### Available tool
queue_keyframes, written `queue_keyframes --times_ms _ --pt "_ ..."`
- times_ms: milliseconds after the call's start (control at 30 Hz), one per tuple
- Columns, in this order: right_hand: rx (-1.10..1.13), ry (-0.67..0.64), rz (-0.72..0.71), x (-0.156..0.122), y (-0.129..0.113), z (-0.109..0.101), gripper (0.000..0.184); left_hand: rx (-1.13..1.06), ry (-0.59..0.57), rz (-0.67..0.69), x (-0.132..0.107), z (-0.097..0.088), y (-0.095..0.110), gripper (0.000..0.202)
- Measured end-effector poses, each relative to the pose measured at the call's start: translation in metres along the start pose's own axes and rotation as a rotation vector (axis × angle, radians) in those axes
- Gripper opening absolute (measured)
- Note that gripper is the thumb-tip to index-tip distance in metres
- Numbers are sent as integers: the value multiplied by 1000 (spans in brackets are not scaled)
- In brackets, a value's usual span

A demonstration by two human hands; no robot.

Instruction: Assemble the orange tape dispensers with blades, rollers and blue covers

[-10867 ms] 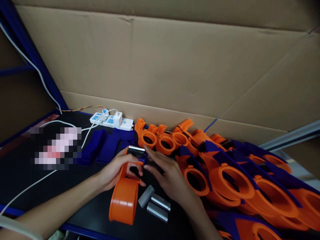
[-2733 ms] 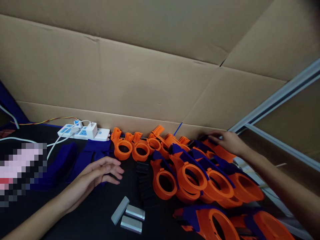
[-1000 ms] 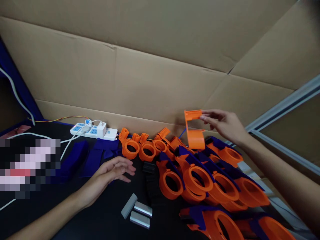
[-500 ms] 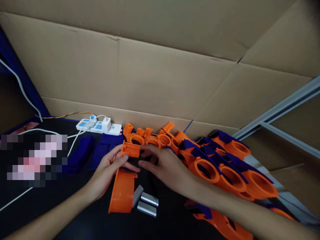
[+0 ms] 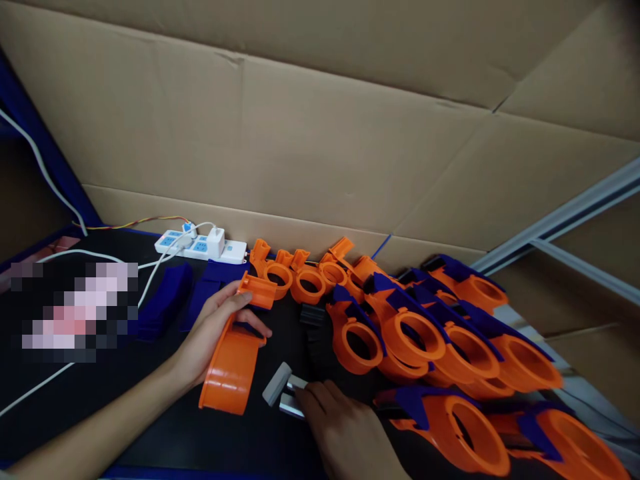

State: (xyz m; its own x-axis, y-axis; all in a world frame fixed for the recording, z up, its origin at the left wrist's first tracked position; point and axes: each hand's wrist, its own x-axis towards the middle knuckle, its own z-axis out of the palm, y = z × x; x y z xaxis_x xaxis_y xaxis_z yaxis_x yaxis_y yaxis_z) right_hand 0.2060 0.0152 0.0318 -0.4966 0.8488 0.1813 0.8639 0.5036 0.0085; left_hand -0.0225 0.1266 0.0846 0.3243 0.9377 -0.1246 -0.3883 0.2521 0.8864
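Note:
An orange plastic tape dispenser frame (image 5: 231,373) is gripped near its upper end by my left hand (image 5: 213,323), thumb over the short top part and index finger stretched behind it. The round part hangs below that hand, in the air over the black table. My right hand (image 5: 345,420) is low over small silver metal pieces, fingers curled and together. Two bright pieces, an upper one (image 5: 296,382) and a lower one (image 5: 290,405), have their right ends covered by it. A greyer metal piece (image 5: 277,384) leans just left. My right fingertips are hidden.
Finished-looking orange and blue tape dispensers (image 5: 417,333) crowd the right side. Bare orange frames (image 5: 307,283) line the cardboard wall (image 5: 300,153). Blue strips (image 5: 167,300) and a white power strip (image 5: 200,247) with cables are at left. A black part (image 5: 313,314) sits mid-table.
My right hand has left the upper end of the orange frame and come down and back to the silver pieces. My left hand still holds the frame, a little further left.

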Motion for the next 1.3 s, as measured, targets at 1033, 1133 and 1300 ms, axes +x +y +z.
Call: queue_keyframes --times_ms 1033,1133,1300 --pt "564 53 326 31 26 -61 5 7 -158 -115 3 1 -14 24" --pt "574 174 320 40 26 -72 7 34 -279 -159 0 3 -18 26" --pt "514 277 331 50 25 -67 8 55 -370 -174 -2 4 -23 33"
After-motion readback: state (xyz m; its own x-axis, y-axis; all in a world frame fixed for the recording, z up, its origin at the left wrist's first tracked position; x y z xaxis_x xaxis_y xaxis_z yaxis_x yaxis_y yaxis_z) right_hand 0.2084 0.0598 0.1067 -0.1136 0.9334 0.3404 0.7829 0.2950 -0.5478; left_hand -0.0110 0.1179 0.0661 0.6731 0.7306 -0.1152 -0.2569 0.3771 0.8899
